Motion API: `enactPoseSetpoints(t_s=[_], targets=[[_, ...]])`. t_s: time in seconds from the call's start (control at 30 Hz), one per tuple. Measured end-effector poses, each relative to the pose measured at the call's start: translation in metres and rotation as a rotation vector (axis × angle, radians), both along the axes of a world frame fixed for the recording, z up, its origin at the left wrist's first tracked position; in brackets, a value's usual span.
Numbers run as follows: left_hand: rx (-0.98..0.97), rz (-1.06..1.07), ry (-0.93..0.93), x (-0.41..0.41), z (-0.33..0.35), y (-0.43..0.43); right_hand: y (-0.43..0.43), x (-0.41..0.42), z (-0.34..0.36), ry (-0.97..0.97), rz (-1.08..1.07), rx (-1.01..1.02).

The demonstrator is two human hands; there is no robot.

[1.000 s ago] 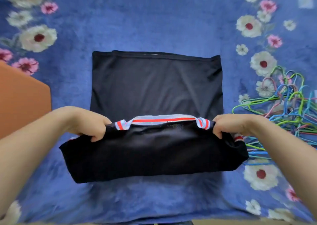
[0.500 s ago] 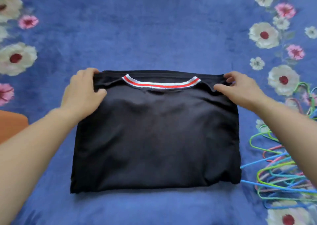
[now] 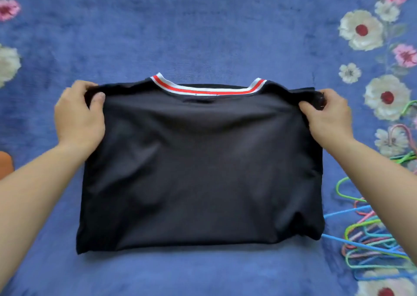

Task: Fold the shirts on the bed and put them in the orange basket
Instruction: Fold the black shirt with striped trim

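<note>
Item: black shirt, folded into a broad, roughly rectangular packet with soft rounded corners. It is lying flat in the middle of the bed, its near edge towards the person. The fabric is smooth, thin and matte, and it is showing shallow ripples across the top layer and slight puckers at the near right corner.

Detail: ribbed collar, a shallow curved band striped white, red and white, is sitting at the middle of the far edge.

Left hand: is gripping the far left corner of the shirt, with the thumb pressing on top of the cloth and the fingers curling over the edge.

Right hand: is gripping the far right corner the same way, with the thumb on top and the fingers curled round a bunched fold of cloth. Both bare forearms are reaching in from the near corners.

Beneath: blue bed cover, plush and short-piled, is spreading under everything. White flowers with red centres and smaller pink ones are printed along its left and right borders.

Right of the shirt: a loose tangle of thin wire hangers, coated blue, green, pink and teal, is lying just beside the near right corner.

Left edge: a sliver of an orange object is showing; its shape cannot be told.
</note>
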State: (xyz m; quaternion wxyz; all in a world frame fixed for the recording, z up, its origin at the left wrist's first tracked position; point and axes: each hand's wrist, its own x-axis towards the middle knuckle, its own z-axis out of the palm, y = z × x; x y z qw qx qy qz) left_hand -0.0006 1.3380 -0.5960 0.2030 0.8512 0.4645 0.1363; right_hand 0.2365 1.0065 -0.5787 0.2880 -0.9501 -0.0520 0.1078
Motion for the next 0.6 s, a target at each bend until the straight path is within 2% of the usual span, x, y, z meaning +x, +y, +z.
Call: enactPoseSetpoints(t_s=[0.07,0.13,0.23,0.3,0.33,0.4,0.53,0.6], targets=[[0.054,-0.018,0.033,0.000,-0.005,-0.011,0.001,-0.008,-0.009,-0.076,0.002,-0.119],[0.152,-0.208,0.059,-0.004,-0.008,-0.038,0.001,-0.030,-0.014,-0.237,0.135,-0.214],[0.202,-0.591,0.228,-0.027,-0.025,-0.080,-0.011,-0.073,-0.025,-0.346,0.596,-0.233],[0.163,-0.611,0.402,-0.043,-0.037,-0.091,-0.037,-0.089,-0.039,-0.346,0.872,-0.383],[0.128,-0.564,0.444,-0.049,-0.040,-0.094,-0.053,-0.089,-0.043,-0.332,0.907,-0.425],[0.055,-0.461,0.435,-0.052,-0.038,-0.104,-0.075,-0.085,-0.040,-0.284,0.746,-0.372],[-0.051,-0.305,0.243,-0.060,-0.023,-0.158,-0.104,-0.088,-0.007,-0.142,0.190,-0.045],[-0.112,-0.085,0.186,-0.083,-0.018,-0.187,-0.120,-0.105,0.008,0.012,0.073,-0.012]])
